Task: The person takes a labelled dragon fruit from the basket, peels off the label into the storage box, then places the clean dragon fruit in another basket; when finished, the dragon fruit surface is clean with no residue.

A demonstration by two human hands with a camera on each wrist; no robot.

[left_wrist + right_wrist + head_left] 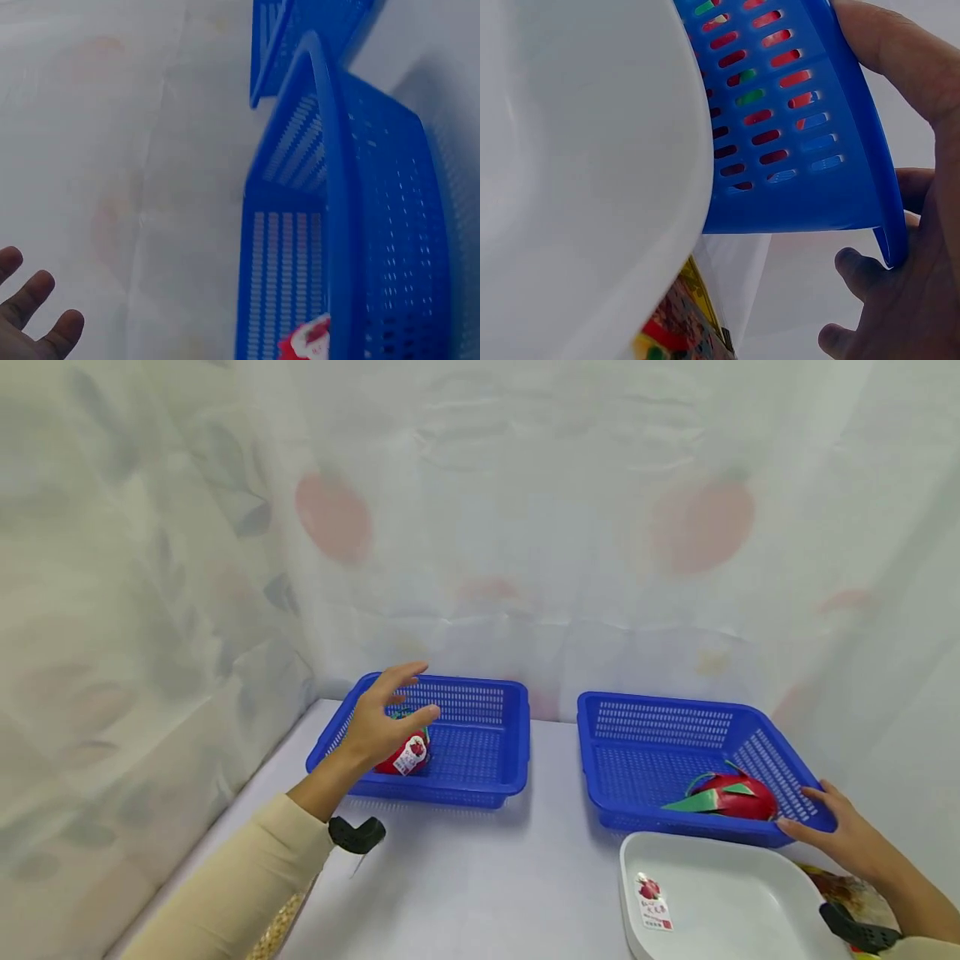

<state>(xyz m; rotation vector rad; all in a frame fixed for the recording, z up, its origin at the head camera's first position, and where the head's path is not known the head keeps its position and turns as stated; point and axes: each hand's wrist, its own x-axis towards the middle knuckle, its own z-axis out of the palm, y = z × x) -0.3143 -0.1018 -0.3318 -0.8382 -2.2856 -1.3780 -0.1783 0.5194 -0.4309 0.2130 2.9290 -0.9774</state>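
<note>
On table (487,877): left basket (465,752), right basket (637,767), fruit (750,800) in each; tray (735,893) before right basket.
</note>
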